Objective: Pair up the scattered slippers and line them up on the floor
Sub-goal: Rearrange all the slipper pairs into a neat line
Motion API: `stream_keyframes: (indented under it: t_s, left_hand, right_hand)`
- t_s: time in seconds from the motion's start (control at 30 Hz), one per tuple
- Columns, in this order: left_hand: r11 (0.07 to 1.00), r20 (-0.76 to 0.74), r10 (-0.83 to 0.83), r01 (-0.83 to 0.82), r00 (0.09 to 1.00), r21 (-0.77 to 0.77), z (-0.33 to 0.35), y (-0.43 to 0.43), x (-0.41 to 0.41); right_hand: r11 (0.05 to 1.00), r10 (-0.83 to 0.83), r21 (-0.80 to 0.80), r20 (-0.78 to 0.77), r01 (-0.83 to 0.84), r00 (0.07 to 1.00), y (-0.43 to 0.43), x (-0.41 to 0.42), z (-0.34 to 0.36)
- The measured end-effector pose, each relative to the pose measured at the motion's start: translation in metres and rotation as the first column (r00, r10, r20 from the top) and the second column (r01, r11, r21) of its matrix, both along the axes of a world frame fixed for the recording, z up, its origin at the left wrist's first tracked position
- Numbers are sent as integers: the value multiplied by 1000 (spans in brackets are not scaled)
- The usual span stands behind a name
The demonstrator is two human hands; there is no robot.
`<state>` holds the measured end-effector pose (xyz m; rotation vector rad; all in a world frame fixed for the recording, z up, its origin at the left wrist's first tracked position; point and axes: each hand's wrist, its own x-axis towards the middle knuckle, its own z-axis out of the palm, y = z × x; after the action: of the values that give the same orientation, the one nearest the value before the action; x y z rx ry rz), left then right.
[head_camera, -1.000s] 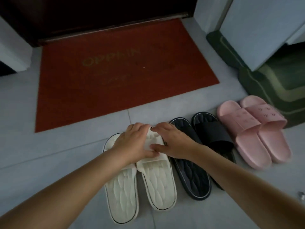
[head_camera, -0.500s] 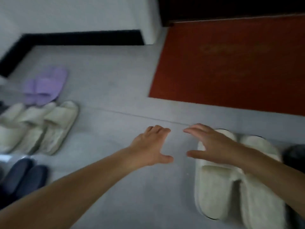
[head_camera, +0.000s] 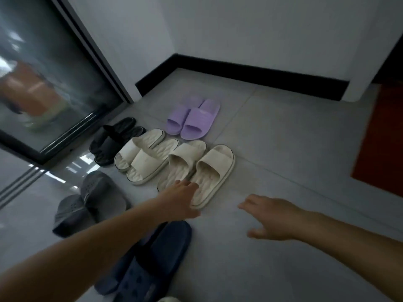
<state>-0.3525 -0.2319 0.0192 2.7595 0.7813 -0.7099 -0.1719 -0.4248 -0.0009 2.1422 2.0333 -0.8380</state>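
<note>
Cream slippers (head_camera: 196, 171) four, purple slippers (head_camera: 194, 118) two, left hand (head_camera: 181, 199) fingers spread reaching, right hand (head_camera: 272, 219) fingers spread, holding nothing

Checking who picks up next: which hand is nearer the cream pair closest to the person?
Left. The left hand reaches over the heel end of the nearest cream pair, seemingly touching it. The right hand hovers open over bare floor, apart to the pair's right.

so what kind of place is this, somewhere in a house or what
Most likely a home entryway. Several pairs of slippers, among them purple slippers and cream slippers, sit on a grey tiled floor, with a red doormat at the right edge and a glass sliding door at the left.
</note>
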Motion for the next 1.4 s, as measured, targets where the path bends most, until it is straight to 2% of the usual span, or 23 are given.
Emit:
stream_keyframes:
  t_s: [0.1,0.27,0.43,0.53,0.6,0.67,0.77,0.9,0.97,1.07,1.17,1.4]
  left_hand:
    - [999,30,34,-35,999,32,-12,67,11]
    - [994,51,-4,-2,999,107,-31,150,43]
    - [952,21,-219,209,975,221,-58,184,73]
    - [966,-36,-215,218,976,141,-78,188,91]
    - [972,-53,-215,219,975,91,-84,186,101]
    - [960,-49,-256,260,965,104,-86,179,107]
    - [957,-55,-271,275,961,88,-87,163,110]
    - [988,-89,-151,148,984,-48,-81,145,117]
    - [983,-76,-164,156,984,-98,-73,121,124]
    - [950,-16,-270,264,963,-169,-63,49,144]
    - [907,7,-378,372,926,-198,-62,-34,169]
    - [767,-108,-642,635,759,-94,-66,-184,214]
  right_hand:
    - [987,-161,15,-21,162,987,76,-24,-8]
    - [901,-433,5,20,433,901,149,-30,-25]
    - [758,-648,4,123,653,752,186,-2,-54]
    - [727,-681,-84,39,681,732,191,5,-75]
    - [740,-667,-62,54,670,743,189,9,-84]
    - [749,-660,-19,68,663,748,182,14,-87]
    - [741,-670,-23,21,671,742,155,21,-84]
    - [763,-644,-68,19,643,765,101,36,-73]
    - [774,-629,-77,14,628,777,69,46,-66]
    - [799,-598,-58,33,599,801,11,62,-54]
    - [776,-624,-70,63,627,779,-61,74,-51]
    - [666,-728,-31,189,745,659,-217,86,-72]
